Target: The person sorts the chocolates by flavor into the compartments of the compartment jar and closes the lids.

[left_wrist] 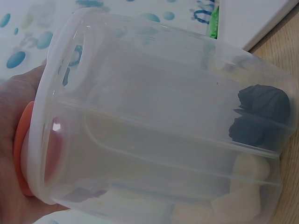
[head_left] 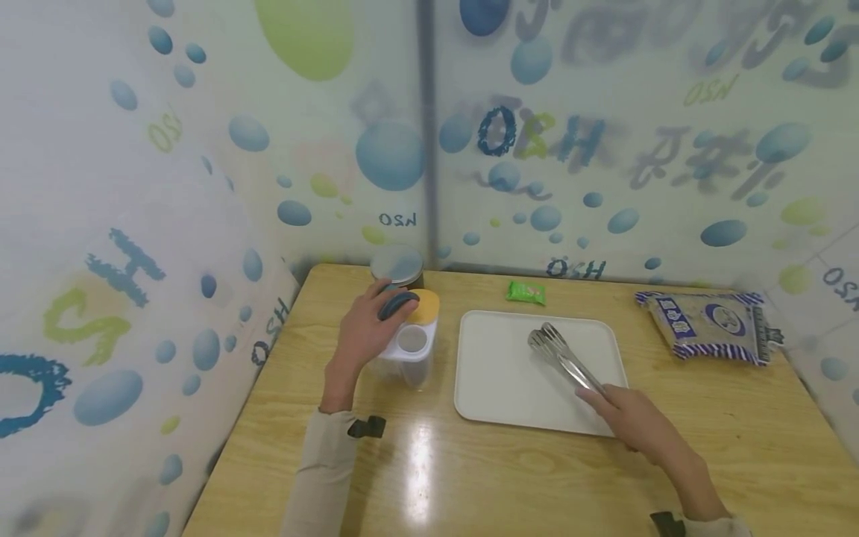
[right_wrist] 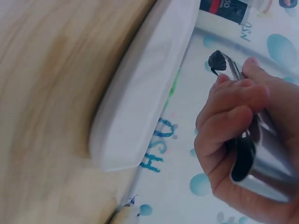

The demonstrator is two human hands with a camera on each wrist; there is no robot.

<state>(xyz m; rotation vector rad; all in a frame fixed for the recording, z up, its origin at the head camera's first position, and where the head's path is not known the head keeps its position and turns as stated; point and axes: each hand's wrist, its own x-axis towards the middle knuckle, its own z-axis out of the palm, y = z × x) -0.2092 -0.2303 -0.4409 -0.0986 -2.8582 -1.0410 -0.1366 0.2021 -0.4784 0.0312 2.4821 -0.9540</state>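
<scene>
My left hand (head_left: pixel 367 328) reaches over a clear plastic container (head_left: pixel 412 365) and holds a dark round lid (head_left: pixel 399 305) above its top. Beside that lid is an orange lid (head_left: pixel 424 306), and nearer me one round opening shows uncovered. Through the cloudy wall in the left wrist view, dark crumpled pieces (left_wrist: pixel 261 114) and cream-coloured pieces (left_wrist: pixel 240 191) lie in separate compartments at the bottom. My right hand (head_left: pixel 637 421) grips steel tongs (head_left: pixel 570 362) by the handle end. Their scalloped tips point away from me over a white tray (head_left: pixel 496 380).
A lidded can (head_left: pixel 397 268) stands behind the container. Near the wall lies a small green packet (head_left: pixel 526 292), beyond the tray. At the right, a clear and blue-striped bag (head_left: pixel 711 324) has a dark clip on its end. Printed walls bound the wooden table (head_left: pixel 470 485).
</scene>
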